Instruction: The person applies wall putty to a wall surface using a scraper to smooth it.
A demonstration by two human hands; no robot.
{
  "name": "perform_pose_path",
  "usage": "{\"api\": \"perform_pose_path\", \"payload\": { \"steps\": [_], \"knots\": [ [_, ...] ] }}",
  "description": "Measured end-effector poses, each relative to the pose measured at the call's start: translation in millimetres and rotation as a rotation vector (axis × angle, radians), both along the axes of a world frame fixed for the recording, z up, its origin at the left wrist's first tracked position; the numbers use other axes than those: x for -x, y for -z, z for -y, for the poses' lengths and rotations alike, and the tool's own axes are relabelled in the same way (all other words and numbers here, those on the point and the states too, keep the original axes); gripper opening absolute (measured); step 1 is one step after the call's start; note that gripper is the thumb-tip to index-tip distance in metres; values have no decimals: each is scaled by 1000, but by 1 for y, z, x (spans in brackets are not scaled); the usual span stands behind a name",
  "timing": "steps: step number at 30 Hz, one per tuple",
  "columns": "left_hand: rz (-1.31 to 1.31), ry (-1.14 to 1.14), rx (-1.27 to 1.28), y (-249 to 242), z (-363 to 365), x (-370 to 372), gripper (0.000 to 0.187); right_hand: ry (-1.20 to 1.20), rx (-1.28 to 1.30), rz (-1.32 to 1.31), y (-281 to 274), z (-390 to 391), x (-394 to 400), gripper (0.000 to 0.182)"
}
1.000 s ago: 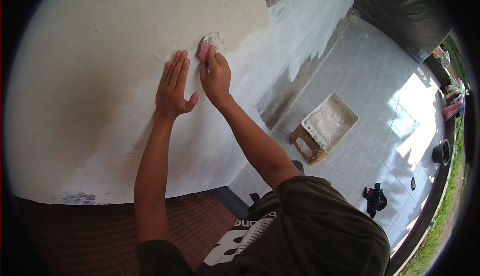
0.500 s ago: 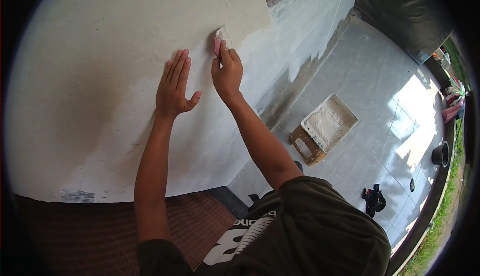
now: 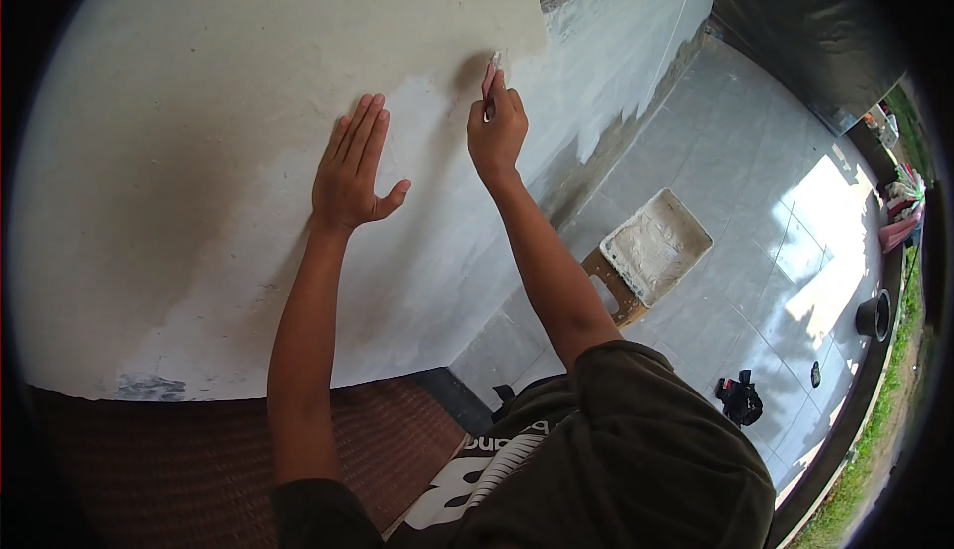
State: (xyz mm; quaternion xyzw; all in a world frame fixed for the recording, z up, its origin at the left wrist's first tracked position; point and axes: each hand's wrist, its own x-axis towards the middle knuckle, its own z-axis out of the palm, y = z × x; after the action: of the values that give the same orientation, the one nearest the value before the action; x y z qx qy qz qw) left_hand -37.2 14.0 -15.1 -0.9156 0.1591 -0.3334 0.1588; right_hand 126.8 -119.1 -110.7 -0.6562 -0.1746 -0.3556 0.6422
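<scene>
My left hand (image 3: pixel 353 176) lies flat against the pale wall (image 3: pixel 248 52), fingers together pointing up and thumb out to the side. To its right, my right hand (image 3: pixel 497 132) is closed round a small putty knife (image 3: pixel 491 77) with a reddish handle. The knife's blade end, smeared with white, is at the wall near the border between the cream area and the whiter coat. My fingers hide part of the handle.
A tray (image 3: pixel 656 246) of white paste rests on a brown stool (image 3: pixel 613 286) on the tiled floor. Farther right are a black object (image 3: pixel 740 397) and a dark bucket (image 3: pixel 874 315). A brown woven surface (image 3: pixel 189 460) lies below the wall.
My right hand has moved right along the wall with the putty knife, which is now turned more edge-on. My left hand has stayed nearly in place.
</scene>
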Motion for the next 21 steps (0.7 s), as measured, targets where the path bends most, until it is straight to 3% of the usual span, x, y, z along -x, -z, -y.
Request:
{"api": "perform_pose_path", "payload": {
  "steps": [4,10,12,16,21],
  "knots": [
    [-3,2,-2,-1,1,0,79,6,44,-21,7,-33,-7,46],
    [31,23,13,0,1,-1,78,-465,-24,-71,10,-19,114,57],
    [35,24,24,-1,2,0,78,-484,-54,-43,5,1,118,55],
    [31,14,11,-2,2,-1,78,-190,-152,-28,-15,8,45,48],
    [28,0,-2,0,2,-1,78,-49,71,1,-18,-23,7,45]
  ]
}}
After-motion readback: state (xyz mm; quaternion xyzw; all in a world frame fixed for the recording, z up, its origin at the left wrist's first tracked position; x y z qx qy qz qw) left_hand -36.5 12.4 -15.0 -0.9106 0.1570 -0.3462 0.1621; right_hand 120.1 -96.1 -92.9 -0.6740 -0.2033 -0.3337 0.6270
